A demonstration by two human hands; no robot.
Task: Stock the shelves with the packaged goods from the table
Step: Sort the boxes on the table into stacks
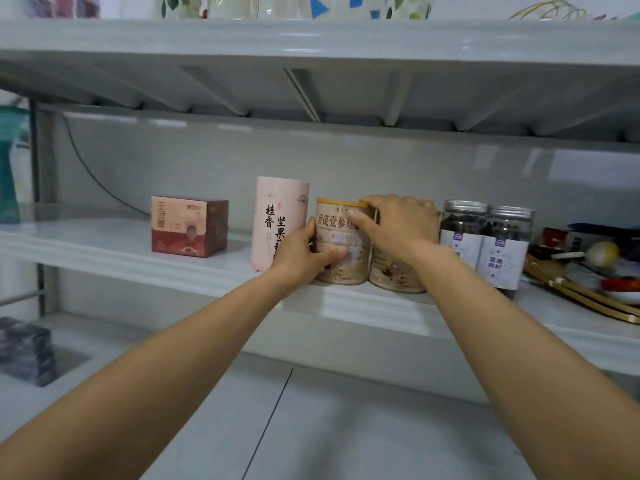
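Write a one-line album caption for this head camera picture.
Stocking up: the left hand grips a can on the shelf, the right hand holds the second can beside it.

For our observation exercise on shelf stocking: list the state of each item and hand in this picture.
Red-brown square box: upright, closed, untouched.
Tall pink cylindrical canister: upright, closed.
Left tan-lidded beige can: upright, gripped by left hand.
Right beige can: upright, top covered and gripped by right hand.
Silver-lidded clear plastic jars: upright, lids on.
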